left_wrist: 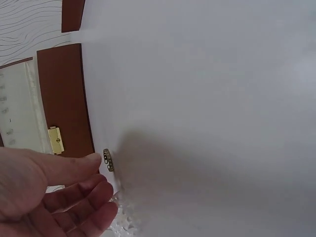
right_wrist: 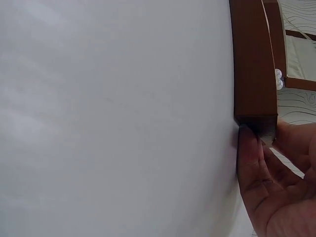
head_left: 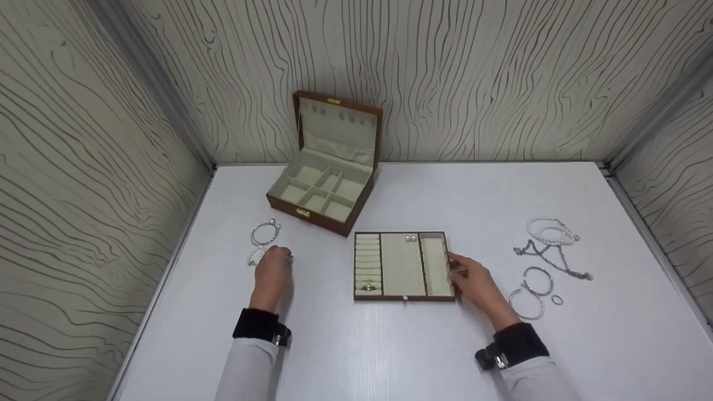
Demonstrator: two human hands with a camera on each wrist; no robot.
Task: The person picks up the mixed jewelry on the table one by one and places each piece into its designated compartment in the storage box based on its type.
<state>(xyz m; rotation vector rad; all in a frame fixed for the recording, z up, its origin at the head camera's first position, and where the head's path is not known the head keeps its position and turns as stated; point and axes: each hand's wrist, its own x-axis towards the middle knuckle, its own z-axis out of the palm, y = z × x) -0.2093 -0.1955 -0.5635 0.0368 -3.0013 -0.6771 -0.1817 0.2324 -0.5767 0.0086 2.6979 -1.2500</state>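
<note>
My left hand (head_left: 272,273) is at a small metal ring (left_wrist: 108,160) left of the jewelry tray. In the left wrist view the thumb tip meets the ring, which shows openwork in its band; the fingers curl below. A white beaded bracelet (head_left: 255,256) is partly hidden by this hand, with a metal bracelet (head_left: 265,233) behind it. My right hand (head_left: 478,282) grips the right end of the jewelry tray (head_left: 405,298), its thumb and fingers on either side of the wall. The tray holds a ring (head_left: 368,288) in its slotted rolls and pearl earrings (head_left: 410,238) on its middle panel.
A brown jewelry box (head_left: 317,223) with its lid up and divided compartments stands behind the tray. At the right lie pearl strands (head_left: 551,231), a metal chain (head_left: 554,256), bangles (head_left: 538,281) and a small loop (head_left: 557,299). Patterned walls (head_left: 423,78) surround the white table (head_left: 334,345).
</note>
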